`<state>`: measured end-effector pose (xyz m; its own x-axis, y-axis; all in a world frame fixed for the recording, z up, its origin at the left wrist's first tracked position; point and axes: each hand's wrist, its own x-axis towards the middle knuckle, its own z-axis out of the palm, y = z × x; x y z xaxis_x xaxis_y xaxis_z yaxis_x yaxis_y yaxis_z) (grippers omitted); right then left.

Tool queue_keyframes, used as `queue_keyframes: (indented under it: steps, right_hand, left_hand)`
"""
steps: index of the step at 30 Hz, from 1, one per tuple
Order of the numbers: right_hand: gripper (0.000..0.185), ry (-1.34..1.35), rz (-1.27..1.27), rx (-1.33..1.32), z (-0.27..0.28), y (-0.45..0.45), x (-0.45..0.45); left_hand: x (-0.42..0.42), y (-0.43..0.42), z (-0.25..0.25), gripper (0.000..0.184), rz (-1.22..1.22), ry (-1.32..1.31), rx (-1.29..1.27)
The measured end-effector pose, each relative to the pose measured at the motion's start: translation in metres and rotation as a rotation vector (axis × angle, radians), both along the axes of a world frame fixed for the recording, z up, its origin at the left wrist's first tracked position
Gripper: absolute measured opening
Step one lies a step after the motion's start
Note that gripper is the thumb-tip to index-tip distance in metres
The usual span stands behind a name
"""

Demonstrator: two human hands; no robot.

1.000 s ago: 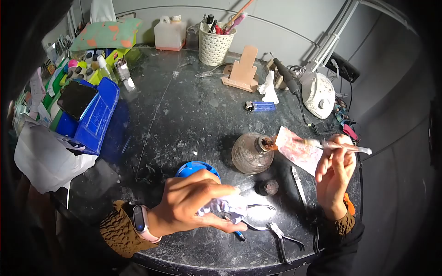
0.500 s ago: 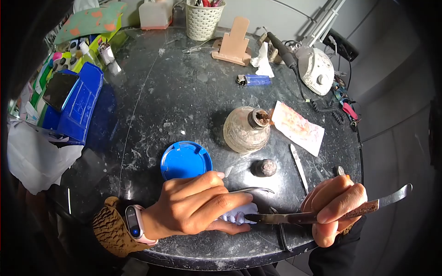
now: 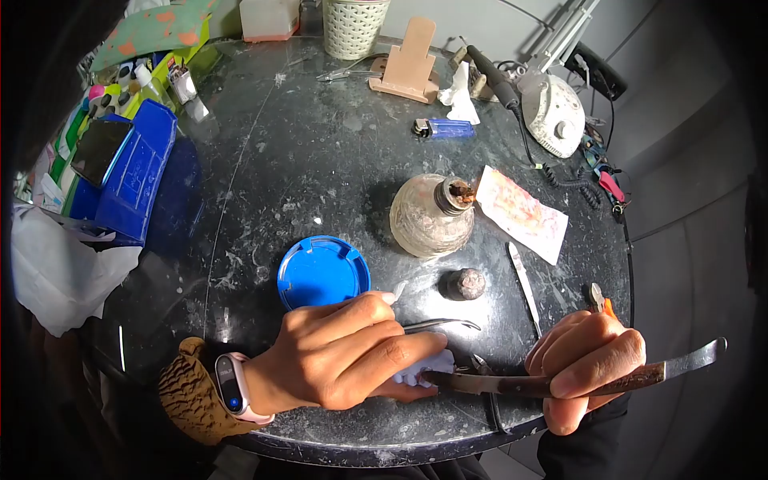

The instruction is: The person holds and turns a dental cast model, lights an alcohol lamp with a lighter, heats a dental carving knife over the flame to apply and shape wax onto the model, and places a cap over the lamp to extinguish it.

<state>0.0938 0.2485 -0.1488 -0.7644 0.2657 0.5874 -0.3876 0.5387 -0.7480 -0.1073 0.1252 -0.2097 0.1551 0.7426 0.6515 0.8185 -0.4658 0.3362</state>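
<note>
My left hand (image 3: 340, 352) is closed around a pale bluish dental cast (image 3: 438, 365), mostly covered by the fingers. In my right hand (image 3: 596, 364) a wax knife (image 3: 664, 374) with a dark wooden handle is gripped near its middle. Its left tip touches or nearly touches the teeth of the cast; the other curved metal end points out to the right. Behind the left fingers lies a thin curved metal instrument (image 3: 444, 324). A dark, slim tool (image 3: 490, 400) rests beneath the knife. A round blue lid (image 3: 324, 276) sits just behind my left hand.
A glass spirit burner (image 3: 428, 220) stands mid-table, its small cap (image 3: 466, 284) in front. Right of it are stained paper (image 3: 522, 216), a white-handled blade (image 3: 524, 284) and orange-handled pliers (image 3: 598, 300). Farther back lie a blue lighter (image 3: 446, 128) and a white machine (image 3: 554, 120). A blue bin (image 3: 140, 176) stands left.
The cast and the knife tip have shifted slightly, and the cast's teeth are turned a little differently. Both hands keep their grips. The whole view has tilted slightly, so the table's back items sit higher.
</note>
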Motion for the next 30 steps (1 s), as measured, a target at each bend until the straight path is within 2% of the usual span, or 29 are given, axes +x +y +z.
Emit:
queue_keyframes:
  steps: [6,10,12,15,17,19,21,23,24,30]
  right_hand:
    - [0.03,-0.027,0.061,0.049,0.005,0.004,0.0]
    - [0.031,0.018,0.174,-0.027,-0.001,0.01,0.001]
    - [0.031,0.15,0.045,-0.057,-0.001,0.007,0.006]
    - [0.031,0.304,-0.419,0.204,0.007,0.01,0.007]
    - [0.024,0.269,-0.627,0.159,0.002,0.023,0.019]
    - [0.017,0.057,-0.622,0.463,-0.02,0.06,0.029]
    - [0.013,-0.119,-0.61,0.572,-0.048,0.08,0.039]
    - [0.015,-0.228,-0.708,0.635,-0.065,0.084,0.041]
    - [0.017,-0.24,-0.766,0.504,-0.076,0.088,0.043]
    - [0.018,-0.314,-0.76,0.441,-0.08,0.092,0.038]
  left_hand:
    - [0.002,0.0,-0.001,0.045,0.006,-0.028,0.023]
    - [0.001,0.0,0.0,0.045,0.002,-0.022,0.009]
    - [0.0,0.0,-0.001,0.045,0.003,-0.011,0.003]
    - [0.003,0.001,-0.001,0.048,0.061,-0.065,0.026]
    - [0.002,0.003,0.002,0.048,0.084,-0.076,0.042]
    - [0.0,0.005,0.004,0.05,0.099,-0.04,0.065]
    - [0.001,0.007,0.004,0.053,0.1,-0.039,0.069]
    - [0.001,0.006,0.004,0.056,0.098,-0.057,0.038]
    - [0.001,0.004,0.004,0.057,0.093,-0.078,0.012]
    - [0.001,0.004,0.006,0.06,0.084,-0.031,-0.046]
